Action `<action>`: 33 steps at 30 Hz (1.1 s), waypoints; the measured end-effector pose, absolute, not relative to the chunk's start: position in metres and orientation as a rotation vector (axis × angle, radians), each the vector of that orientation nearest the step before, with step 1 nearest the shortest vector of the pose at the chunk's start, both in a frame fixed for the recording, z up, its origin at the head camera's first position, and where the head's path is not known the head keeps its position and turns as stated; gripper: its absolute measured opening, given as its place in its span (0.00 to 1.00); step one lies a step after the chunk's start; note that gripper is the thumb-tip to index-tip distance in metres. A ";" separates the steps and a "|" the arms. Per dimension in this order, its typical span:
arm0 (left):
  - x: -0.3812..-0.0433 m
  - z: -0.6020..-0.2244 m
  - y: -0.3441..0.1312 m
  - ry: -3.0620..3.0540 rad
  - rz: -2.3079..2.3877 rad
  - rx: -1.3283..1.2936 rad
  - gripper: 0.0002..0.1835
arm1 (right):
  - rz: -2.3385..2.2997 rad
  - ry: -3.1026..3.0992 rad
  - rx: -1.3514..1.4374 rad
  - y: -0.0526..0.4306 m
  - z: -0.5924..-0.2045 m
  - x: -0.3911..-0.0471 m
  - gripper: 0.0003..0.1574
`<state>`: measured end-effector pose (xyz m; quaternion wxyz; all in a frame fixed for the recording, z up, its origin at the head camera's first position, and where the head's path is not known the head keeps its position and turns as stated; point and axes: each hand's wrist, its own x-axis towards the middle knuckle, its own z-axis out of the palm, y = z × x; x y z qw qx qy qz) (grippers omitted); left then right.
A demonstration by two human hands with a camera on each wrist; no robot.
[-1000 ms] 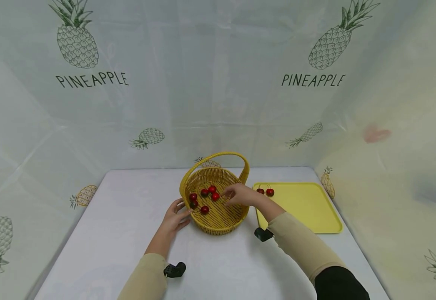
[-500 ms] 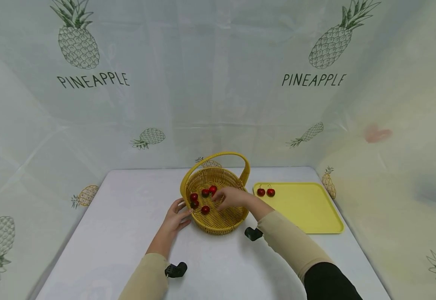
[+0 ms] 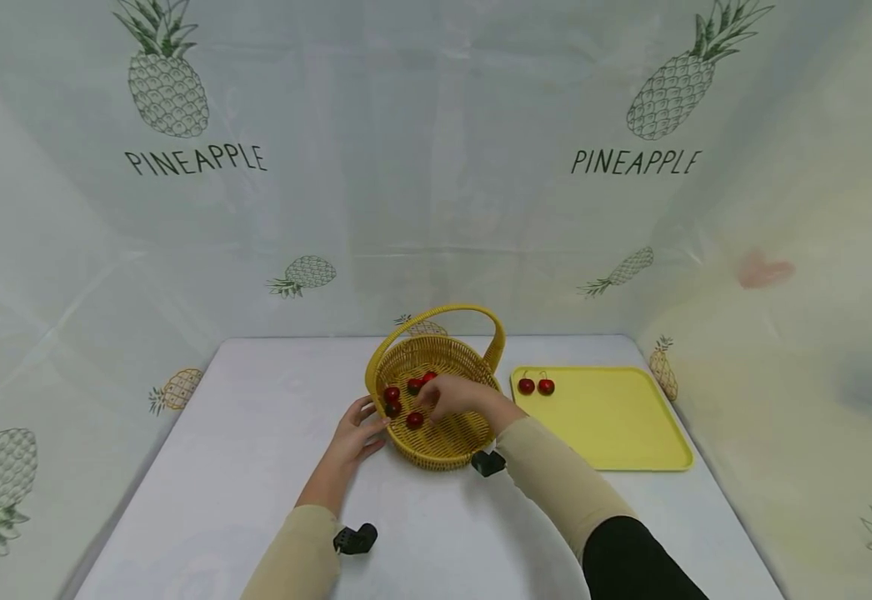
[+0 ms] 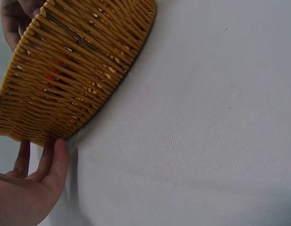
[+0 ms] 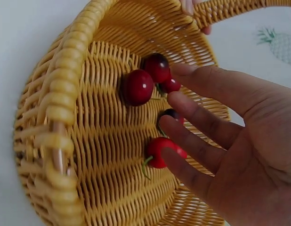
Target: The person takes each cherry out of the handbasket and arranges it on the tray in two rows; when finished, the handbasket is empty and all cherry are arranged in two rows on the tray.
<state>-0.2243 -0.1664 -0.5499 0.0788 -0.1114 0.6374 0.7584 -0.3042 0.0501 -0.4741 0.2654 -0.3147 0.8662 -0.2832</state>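
Note:
A yellow wicker basket [image 3: 443, 458] with a tall handle stands on the table, several dark red cherries [image 3: 415, 420] lying inside. My left hand [image 3: 353, 435] holds its left side, fingers against the outer wall and thumb at the rim; the left wrist view shows the fingertips [image 4: 60, 150] under the weave. My right hand [image 3: 454, 394] is inside the basket, above the cherries. Seen from the right wrist, its fingers [image 5: 197, 110] are spread and slightly bent beside a cherry [image 5: 138, 87] and a bright red one [image 5: 157, 151], and they hold nothing. The hand hides part of the cherries.
To the basket's right lies a yellow tray [image 3: 608, 425] with two stemmed cherries [image 3: 546, 387] at its upper left corner. A white table [image 3: 421, 533] carries everything, with a pineapple-printed curtain [image 3: 421, 167] behind it.
My right hand has moved left across the basket, from its right side to over the cherries. The left hand and the basket have stayed in place.

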 end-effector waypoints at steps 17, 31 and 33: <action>-0.223 -0.552 -0.166 1.898 2.309 -0.381 0.31 | -0.725 2.302 -0.723 0.035 -0.487 -0.312 0.21; -0.222 -0.549 -0.165 1.851 2.355 -0.405 0.31 | -0.672 2.286 -0.705 0.025 -0.498 -0.319 0.22; -0.222 -0.549 -0.164 1.850 2.358 -0.401 0.31 | -0.666 2.284 -0.698 0.024 -0.500 -0.320 0.22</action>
